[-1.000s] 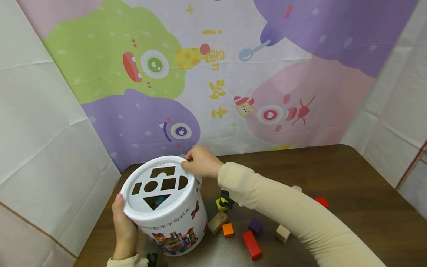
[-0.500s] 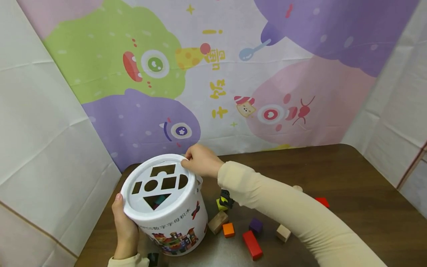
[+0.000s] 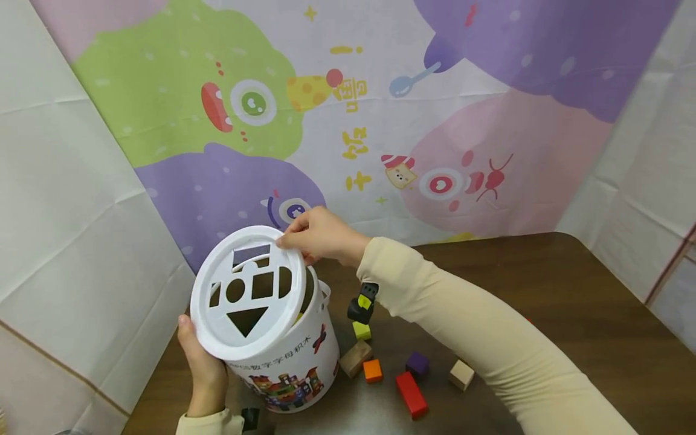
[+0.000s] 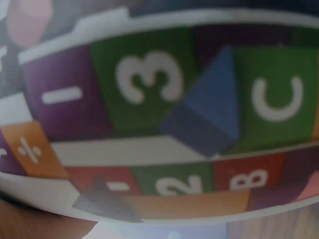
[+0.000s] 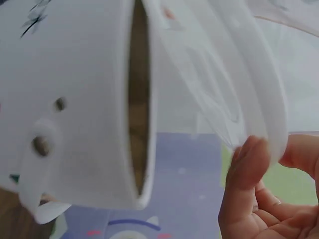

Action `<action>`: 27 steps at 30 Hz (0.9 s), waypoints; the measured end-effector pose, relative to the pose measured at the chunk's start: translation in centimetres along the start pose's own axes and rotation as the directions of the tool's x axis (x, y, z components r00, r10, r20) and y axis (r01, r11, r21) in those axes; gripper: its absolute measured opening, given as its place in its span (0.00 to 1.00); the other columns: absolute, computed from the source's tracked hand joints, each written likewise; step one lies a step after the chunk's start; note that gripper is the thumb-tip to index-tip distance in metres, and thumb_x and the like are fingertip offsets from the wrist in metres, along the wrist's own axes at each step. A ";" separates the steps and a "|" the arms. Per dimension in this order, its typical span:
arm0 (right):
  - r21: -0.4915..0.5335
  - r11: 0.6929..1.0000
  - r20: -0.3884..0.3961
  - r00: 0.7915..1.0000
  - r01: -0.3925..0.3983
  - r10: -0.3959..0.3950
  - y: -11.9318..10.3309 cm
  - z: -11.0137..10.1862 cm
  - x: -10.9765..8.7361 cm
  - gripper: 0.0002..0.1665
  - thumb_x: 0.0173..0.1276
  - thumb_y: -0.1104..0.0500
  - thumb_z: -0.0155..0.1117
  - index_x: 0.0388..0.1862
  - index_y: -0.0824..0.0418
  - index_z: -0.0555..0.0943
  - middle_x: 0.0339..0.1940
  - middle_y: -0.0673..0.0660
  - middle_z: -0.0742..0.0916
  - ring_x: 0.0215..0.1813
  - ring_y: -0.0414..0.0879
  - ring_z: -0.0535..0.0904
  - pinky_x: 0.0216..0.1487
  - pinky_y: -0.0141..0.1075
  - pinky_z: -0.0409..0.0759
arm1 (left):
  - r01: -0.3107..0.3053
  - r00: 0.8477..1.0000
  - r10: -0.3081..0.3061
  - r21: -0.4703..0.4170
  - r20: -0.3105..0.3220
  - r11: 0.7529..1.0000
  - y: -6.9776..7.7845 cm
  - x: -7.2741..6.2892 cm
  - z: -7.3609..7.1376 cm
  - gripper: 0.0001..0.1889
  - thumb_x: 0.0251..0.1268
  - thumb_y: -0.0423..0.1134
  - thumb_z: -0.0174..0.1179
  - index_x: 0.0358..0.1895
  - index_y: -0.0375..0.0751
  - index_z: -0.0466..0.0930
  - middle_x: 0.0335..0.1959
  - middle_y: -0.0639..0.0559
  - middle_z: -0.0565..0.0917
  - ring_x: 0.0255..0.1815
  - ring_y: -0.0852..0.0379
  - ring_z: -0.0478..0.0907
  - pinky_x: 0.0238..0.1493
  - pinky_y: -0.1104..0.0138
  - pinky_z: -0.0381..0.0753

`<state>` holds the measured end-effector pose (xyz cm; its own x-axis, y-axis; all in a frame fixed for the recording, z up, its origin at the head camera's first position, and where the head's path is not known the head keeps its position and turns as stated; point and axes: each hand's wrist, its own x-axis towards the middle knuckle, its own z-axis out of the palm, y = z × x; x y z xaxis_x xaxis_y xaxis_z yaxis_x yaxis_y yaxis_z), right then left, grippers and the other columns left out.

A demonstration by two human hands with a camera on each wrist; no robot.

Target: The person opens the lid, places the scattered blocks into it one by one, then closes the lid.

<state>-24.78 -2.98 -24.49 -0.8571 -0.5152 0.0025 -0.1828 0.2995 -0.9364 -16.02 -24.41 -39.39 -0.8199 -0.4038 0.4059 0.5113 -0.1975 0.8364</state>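
Observation:
A white bucket (image 3: 312,338) with printed block pictures stands on the left part of the table, its rim partly uncovered. My right hand (image 3: 326,235) pinches the far right edge of its white lid (image 3: 217,326), thumb on one side and fingers on the other. The lid is tilted, raised at that edge and low near my left hand (image 3: 203,371). That hand holds the bucket's left side just below the rim; most of its fingers are hidden. In the right wrist view, a gap shows between the bucket's mouth and the lid, which has several shaped holes.
Right of the bucket lie a yellow-green block (image 3: 361,330), a brown wooden block (image 3: 356,359), an orange cube (image 3: 373,370), a long red block (image 3: 411,396), a purple block (image 3: 417,364) and a pale wooden cube (image 3: 461,375). A cartoon-printed curtain (image 3: 348,181) hangs behind the table.
My right hand has moved up and slightly left, lifting the far right edge of the lid off the bucket. My left hand has shifted slightly left and stays at the bucket's side.

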 end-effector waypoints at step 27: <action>-0.231 0.959 -0.584 0.765 0.165 -0.272 5.6 -19.3 -15.6 0.04 0.66 0.59 0.67 0.32 0.57 0.81 0.25 0.41 0.84 0.26 0.35 0.78 0.27 0.26 0.78 | 0.154 0.988 -0.150 0.112 -0.042 0.982 0.9 -0.1 -0.7 0.24 0.76 0.46 0.33 0.65 0.45 0.72 0.54 0.58 0.81 0.57 0.60 0.76 0.56 0.69 0.76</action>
<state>-21.71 22.22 -23.00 -0.8871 -0.0064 0.4615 -0.4276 0.3875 -0.8167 -15.29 -25.20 -38.97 -0.8756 -0.4069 0.2603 0.3473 -0.1558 0.9247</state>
